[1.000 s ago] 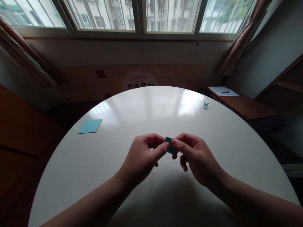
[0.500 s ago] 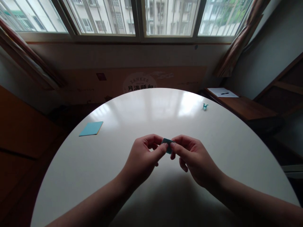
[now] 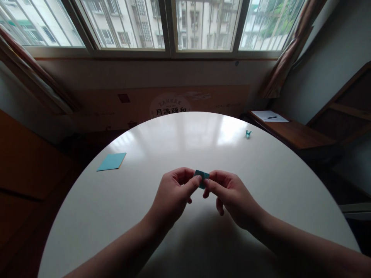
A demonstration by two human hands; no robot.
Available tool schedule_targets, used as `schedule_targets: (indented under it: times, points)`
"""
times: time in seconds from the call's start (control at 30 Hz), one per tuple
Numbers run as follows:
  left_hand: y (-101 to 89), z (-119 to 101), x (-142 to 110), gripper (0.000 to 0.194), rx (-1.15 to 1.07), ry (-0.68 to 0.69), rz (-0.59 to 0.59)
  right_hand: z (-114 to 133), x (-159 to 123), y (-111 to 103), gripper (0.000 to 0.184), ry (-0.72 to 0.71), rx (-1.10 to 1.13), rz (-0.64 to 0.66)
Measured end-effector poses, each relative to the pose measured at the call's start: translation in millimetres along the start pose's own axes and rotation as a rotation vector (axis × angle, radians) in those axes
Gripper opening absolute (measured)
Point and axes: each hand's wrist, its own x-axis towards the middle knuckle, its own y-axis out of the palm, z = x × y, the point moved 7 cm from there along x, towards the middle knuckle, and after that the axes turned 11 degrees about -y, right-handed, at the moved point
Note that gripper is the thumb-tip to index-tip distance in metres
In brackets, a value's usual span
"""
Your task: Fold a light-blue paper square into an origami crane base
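Between my two hands, above the middle of the white table, is a small folded piece of teal origami paper (image 3: 202,174). My left hand (image 3: 178,191) pinches its left side between thumb and fingers. From the other side, my right hand (image 3: 228,191) grips its lower right edge with thumb and forefinger, the other fingers curled below. My fingers cover part of the paper, so its full shape is hidden. A flap shows at its upper right.
A stack of light blue square paper (image 3: 111,161) lies on the round white table (image 3: 124,216) at the left. A small folded blue paper figure (image 3: 248,134) stands near the far right edge. Beyond it, a sheet with a pen (image 3: 272,117) rests on a wooden desk (image 3: 304,135).
Both hands and the folded paper have shifted slightly left in view. More of the paper's upper right flap shows now. The whole view has tilted up a little.
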Motion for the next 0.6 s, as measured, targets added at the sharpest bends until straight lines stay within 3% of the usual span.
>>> schedule_targets:
  times: [0.43, 0.6]
  points:
    - [-5.2, 1.9, 6.3, 0.028, -0.02, 0.026, -0.038, -4.5, 4.4, 0.0, 0.042, 0.004, -0.099, 0.018]
    - [-6.0, 0.9, 6.7, 0.028, -0.035, 0.043, -0.039, -4.4, 5.7, 0.3, 0.037, -0.018, -0.119, 0.042]
